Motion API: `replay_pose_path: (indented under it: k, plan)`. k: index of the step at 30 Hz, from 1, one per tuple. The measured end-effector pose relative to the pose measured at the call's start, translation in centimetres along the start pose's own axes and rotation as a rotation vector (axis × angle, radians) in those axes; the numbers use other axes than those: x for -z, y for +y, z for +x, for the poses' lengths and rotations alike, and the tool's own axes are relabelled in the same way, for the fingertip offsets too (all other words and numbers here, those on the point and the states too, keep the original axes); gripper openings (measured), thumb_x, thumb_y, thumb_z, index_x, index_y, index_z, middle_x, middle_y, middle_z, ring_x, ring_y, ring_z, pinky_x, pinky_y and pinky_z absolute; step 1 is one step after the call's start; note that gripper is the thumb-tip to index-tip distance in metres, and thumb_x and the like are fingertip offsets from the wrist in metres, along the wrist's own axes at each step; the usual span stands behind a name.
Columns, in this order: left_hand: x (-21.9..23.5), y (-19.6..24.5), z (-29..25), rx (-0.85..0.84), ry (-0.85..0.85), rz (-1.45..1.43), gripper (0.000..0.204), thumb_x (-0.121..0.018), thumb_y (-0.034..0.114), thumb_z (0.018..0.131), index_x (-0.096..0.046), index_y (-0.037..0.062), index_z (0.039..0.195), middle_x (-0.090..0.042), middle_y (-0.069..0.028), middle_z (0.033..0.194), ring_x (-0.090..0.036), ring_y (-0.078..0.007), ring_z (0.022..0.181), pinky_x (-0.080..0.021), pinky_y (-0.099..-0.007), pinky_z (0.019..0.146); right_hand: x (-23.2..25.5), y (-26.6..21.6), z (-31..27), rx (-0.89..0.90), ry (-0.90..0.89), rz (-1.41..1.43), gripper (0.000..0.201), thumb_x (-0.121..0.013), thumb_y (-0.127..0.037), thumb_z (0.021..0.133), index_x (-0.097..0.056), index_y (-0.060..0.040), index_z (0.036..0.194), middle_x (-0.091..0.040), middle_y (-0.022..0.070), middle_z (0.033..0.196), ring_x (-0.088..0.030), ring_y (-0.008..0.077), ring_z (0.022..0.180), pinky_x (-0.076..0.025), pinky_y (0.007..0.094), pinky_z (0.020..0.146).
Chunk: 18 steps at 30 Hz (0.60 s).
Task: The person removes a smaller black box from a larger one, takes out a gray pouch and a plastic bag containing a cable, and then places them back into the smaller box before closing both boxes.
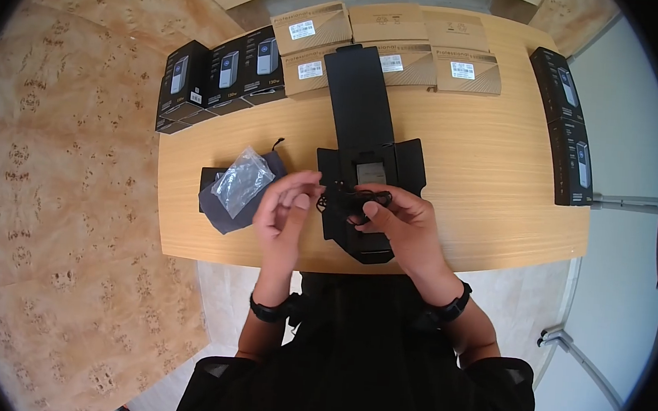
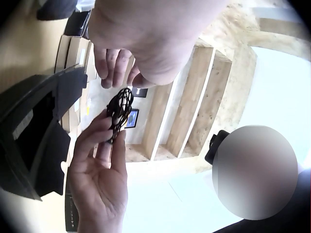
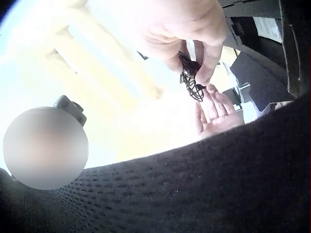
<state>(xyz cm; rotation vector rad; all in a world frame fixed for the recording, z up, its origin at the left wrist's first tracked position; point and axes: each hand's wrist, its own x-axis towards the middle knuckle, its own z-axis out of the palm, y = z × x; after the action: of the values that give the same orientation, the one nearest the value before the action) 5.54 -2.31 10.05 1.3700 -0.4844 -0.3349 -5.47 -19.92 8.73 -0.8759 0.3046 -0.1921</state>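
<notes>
My right hand (image 1: 412, 226) pinches a coiled black cable (image 2: 120, 108) between thumb and fingers, held over an opened black box (image 1: 359, 92). The bundle's thin loops (image 3: 190, 82) stick out past the fingertips. My left hand (image 1: 282, 209) is at the cable's left side, its fingers loosely bent and holding nothing. In the left wrist view that hand's fingertips are just above the coil. The box lies with its long lid flap stretched away from me and side flaps spread; a pale label (image 1: 370, 174) shows inside it.
Left of the box lies a grey drawstring pouch (image 1: 228, 211) with a clear plastic bag (image 1: 244, 182) on top. Black product boxes (image 1: 227, 70) stand at the back left, stacked brown cartons (image 1: 393, 25) at the back, and more black boxes (image 1: 575, 151) along the right edge.
</notes>
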Motion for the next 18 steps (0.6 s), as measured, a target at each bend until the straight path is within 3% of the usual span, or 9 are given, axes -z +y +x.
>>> replay_pose_path:
  k: [1,4,6,7,13,16,18]
  plan:
    - [0.6,0.6,0.1,0.013,0.023,0.077,0.029,-0.058,-0.001,0.104,-0.061,-0.0021,0.132,-0.068,-0.0139,0.131,-0.066,-0.0204,0.118,-0.051,-0.0337,0.104,0.1,-0.1,0.0,-0.006,0.012,0.001,0.03,-0.069,-0.004,0.102,-0.069,0.0025,0.131,-0.075,0.0091,0.11,-0.075,0.017,0.094,-0.063,0.0293,0.083]
    - [3.7,0.7,1.3,-0.17,0.13,0.446,0.034,-0.065,0.007,0.102,-0.062,-0.0006,0.135,-0.069,-0.0155,0.131,-0.066,-0.0222,0.115,-0.05,-0.0371,0.105,0.6,-0.5,-0.2,-0.005,0.045,0.004,0.029,-0.069,-0.005,0.103,-0.069,0.0019,0.131,-0.076,0.0091,0.109,-0.075,0.0167,0.094,-0.063,0.0301,0.083]
    - [6.1,2.4,2.6,-0.283,0.122,0.993,0.05,-0.075,0.009,0.094,-0.06,0.0,0.14,-0.064,-0.0182,0.137,-0.062,-0.0251,0.121,-0.049,-0.0374,0.104,0.9,-0.4,-0.2,0.014,0.058,0.01,0.029,-0.069,-0.005,0.102,-0.07,0.0016,0.131,-0.076,0.0089,0.108,-0.075,0.0166,0.094,-0.063,0.0305,0.083]
    - [6.8,2.6,3.3,-0.27,0.12,1.096,0.068,-0.083,0.015,0.085,-0.056,-0.0002,0.145,-0.059,-0.0216,0.141,-0.058,-0.0328,0.129,-0.047,-0.0416,0.106,1.1,-0.3,-0.2,0.019,0.062,0.015,0.029,-0.069,-0.005,0.102,-0.07,0.0016,0.131,-0.076,0.0089,0.107,-0.075,0.0166,0.094,-0.063,0.0304,0.083]
    - [9.0,0.4,4.8,-0.071,-0.06,1.465,0.093,-0.094,0.034,0.072,-0.051,0.0036,0.149,-0.057,-0.0229,0.143,-0.052,-0.0427,0.134,-0.038,-0.049,0.116,1.3,-0.2,-0.4,0.012,0.044,0.012,0.03,-0.069,-0.005,0.102,-0.069,0.0016,0.131,-0.076,0.0088,0.109,-0.075,0.0166,0.094,-0.063,0.0294,0.082]
    - [9.3,-0.6,4.9,-0.02,0.004,1.49,0.088,-0.093,0.037,0.073,-0.055,0.0048,0.145,-0.06,-0.0203,0.139,-0.053,-0.041,0.133,-0.034,-0.0493,0.117,1.1,-0.5,-0.7,-0.002,0.028,-0.003,0.029,-0.069,-0.005,0.102,-0.069,0.0018,0.131,-0.075,0.0088,0.11,-0.075,0.0165,0.094,-0.062,0.0287,0.082]
    - [9.5,-0.8,4.8,-0.017,-0.003,1.454,0.082,-0.093,0.034,0.074,-0.057,0.0047,0.142,-0.062,-0.0188,0.135,-0.055,-0.0405,0.128,-0.037,-0.0498,0.113,1.1,-0.6,-0.9,0.002,0.016,-0.012,0.03,-0.069,-0.006,0.103,-0.069,0.0019,0.131,-0.075,0.0088,0.11,-0.075,0.0164,0.094,-0.062,0.0282,0.081]
